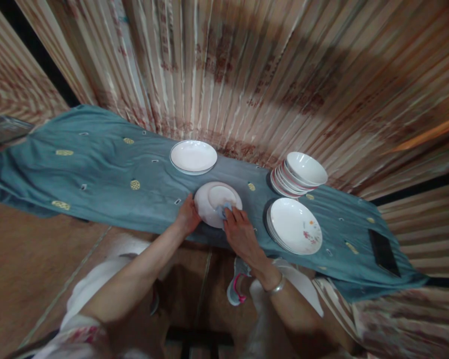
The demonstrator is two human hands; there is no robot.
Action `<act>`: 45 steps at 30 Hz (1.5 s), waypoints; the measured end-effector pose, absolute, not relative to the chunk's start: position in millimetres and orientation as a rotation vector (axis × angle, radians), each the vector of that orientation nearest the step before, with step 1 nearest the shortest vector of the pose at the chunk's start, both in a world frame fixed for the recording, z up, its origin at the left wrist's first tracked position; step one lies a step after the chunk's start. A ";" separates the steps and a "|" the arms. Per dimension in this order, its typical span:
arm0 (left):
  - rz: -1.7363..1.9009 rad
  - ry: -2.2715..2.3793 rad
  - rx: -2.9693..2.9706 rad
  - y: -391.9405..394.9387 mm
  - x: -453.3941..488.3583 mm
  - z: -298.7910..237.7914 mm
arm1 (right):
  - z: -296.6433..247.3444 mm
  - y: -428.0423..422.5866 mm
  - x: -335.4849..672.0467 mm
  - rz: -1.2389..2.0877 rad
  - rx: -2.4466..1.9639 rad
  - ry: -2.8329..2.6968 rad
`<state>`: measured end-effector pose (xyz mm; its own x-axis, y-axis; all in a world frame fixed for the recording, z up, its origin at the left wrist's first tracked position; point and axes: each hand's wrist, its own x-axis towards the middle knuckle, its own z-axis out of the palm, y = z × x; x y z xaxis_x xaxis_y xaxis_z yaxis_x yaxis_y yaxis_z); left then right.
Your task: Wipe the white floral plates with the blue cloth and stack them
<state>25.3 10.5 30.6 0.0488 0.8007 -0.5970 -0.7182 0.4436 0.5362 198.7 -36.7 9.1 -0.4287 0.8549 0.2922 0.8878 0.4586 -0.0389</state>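
Gripping the white dish [205, 207] at its left rim, our left hand [187, 215] curls its fingers about the edge. Our right hand [241, 232], at the right of the dish, presses a bunched pale blue cloth [223, 210] against the surface, its fingers bent over the fabric; a silver bracelet [279, 284] circles the wrist. We take the dish as landmark: its ringed underside faces up, over the teal tablecloth [108, 169] printed with yellow motifs. The view is somewhat blurred, and we cannot tell whether the dish touches the fabric beneath. Beyond the dish and slightly to its left, we note the dark-rimmed plates [193, 155], stacked. To its right and a little nearer to us stand the floral plates [294, 224], also stacked, the topmost bearing red and orange flowers. Just behind these, right of and beyond the dish, we find a leaning stack of white bowls [307, 168]. Well apart from the dish, far to its right, lies a flat black phone [384, 252].
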 end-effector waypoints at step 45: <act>1.205 0.870 0.041 10.7 29.7 33.5 | 29.3 31.3 149.9 0.048 -1.606 -2.433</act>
<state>29.7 10.7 33.5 0.0843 0.8223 -0.5628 -0.7930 0.3973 0.4618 149.9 31.3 29.3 -0.3755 0.9112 0.1693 0.9038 0.4005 -0.1509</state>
